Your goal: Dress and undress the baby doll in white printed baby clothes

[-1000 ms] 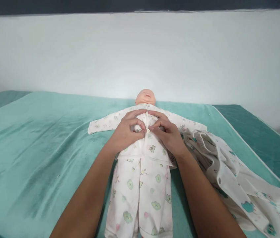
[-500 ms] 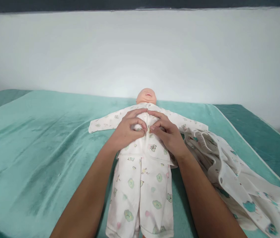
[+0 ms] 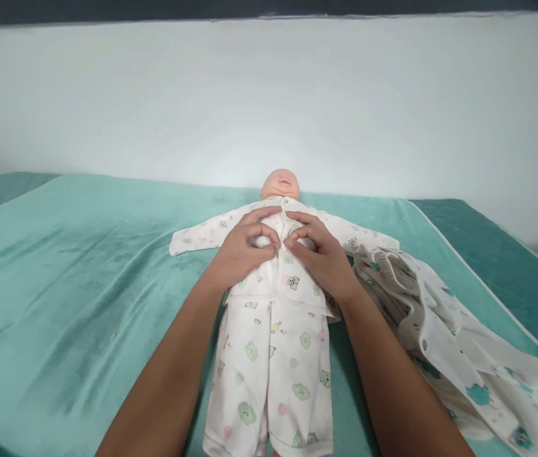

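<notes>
A baby doll (image 3: 280, 184) lies on its back, head toward the wall, dressed in a white printed shirt (image 3: 292, 284) and matching trousers (image 3: 300, 368). Both sleeves stretch out sideways. At the middle of the chest, my left hand (image 3: 248, 246) pinches the shirt's front edge between thumb and forefinger. Facing it, my right hand (image 3: 315, 249) pinches the other side of the front opening, its thumb and forefinger at a small pale button (image 3: 283, 246). The fingertips of the two hands nearly meet. Whether the button sits through its hole I cannot tell.
A second white garment (image 3: 440, 330) with teal prints and snap fasteners lies crumpled to the right of the doll. Beneath everything spreads a teal blanket (image 3: 83, 304), wrinkled on the left. Behind the bed stands a white wall (image 3: 269, 95).
My hands stay at the same spot on the shirt front. The right fingers have shifted slightly, and the pale button between the fingertips now shows more plainly.
</notes>
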`<action>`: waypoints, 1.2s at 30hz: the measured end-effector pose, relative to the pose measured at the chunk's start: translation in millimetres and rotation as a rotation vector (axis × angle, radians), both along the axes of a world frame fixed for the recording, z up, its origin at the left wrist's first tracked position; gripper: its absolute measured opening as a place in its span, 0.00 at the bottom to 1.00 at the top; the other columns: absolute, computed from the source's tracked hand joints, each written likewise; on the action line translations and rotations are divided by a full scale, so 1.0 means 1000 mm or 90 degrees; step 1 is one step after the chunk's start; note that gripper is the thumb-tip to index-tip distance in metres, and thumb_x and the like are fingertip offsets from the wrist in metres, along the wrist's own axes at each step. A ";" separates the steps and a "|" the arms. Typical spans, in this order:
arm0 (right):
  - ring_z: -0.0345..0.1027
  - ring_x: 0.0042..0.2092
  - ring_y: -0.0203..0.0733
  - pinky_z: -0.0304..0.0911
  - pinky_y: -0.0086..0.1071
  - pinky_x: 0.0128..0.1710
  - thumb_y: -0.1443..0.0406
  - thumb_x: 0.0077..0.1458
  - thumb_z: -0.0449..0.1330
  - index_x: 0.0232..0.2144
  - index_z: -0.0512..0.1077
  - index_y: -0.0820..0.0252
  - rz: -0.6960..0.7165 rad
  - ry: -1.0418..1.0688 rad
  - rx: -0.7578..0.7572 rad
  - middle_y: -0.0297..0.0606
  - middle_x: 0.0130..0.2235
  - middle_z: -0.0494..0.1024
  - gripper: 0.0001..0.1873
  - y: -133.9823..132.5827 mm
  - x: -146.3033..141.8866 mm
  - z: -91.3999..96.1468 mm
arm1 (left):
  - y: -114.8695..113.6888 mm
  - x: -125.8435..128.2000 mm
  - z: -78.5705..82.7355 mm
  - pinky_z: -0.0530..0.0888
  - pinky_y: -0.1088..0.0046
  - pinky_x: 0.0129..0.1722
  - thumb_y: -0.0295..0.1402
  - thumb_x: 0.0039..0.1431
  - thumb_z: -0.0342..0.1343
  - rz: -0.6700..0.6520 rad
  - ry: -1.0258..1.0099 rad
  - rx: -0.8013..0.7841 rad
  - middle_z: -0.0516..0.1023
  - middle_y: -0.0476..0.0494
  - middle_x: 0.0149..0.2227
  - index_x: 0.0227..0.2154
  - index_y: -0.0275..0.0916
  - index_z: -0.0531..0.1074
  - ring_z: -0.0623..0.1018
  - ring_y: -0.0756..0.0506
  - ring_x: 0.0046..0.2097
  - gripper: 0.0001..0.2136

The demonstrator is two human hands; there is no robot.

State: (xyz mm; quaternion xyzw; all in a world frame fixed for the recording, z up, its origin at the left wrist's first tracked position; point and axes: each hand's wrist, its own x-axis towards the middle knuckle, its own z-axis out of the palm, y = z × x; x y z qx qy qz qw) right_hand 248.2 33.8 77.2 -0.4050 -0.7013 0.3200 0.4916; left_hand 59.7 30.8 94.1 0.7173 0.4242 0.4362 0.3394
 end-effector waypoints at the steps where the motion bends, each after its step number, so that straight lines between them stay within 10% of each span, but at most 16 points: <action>1: 0.61 0.64 0.48 0.52 0.49 0.65 0.61 0.57 0.64 0.29 0.76 0.51 0.005 -0.006 -0.004 0.35 0.61 0.71 0.05 -0.001 0.000 0.001 | 0.000 0.000 0.000 0.61 0.52 0.67 0.26 0.50 0.58 0.000 -0.002 0.000 0.68 0.52 0.64 0.26 0.43 0.76 0.64 0.38 0.68 0.05; 36: 0.61 0.64 0.50 0.53 0.48 0.64 0.57 0.54 0.66 0.26 0.71 0.54 -0.048 -0.021 -0.014 0.39 0.61 0.70 0.11 -0.004 -0.007 0.003 | -0.006 0.007 0.000 0.56 0.53 0.69 0.33 0.58 0.59 0.031 0.143 0.063 0.63 0.48 0.68 0.37 0.45 0.73 0.59 0.41 0.70 0.04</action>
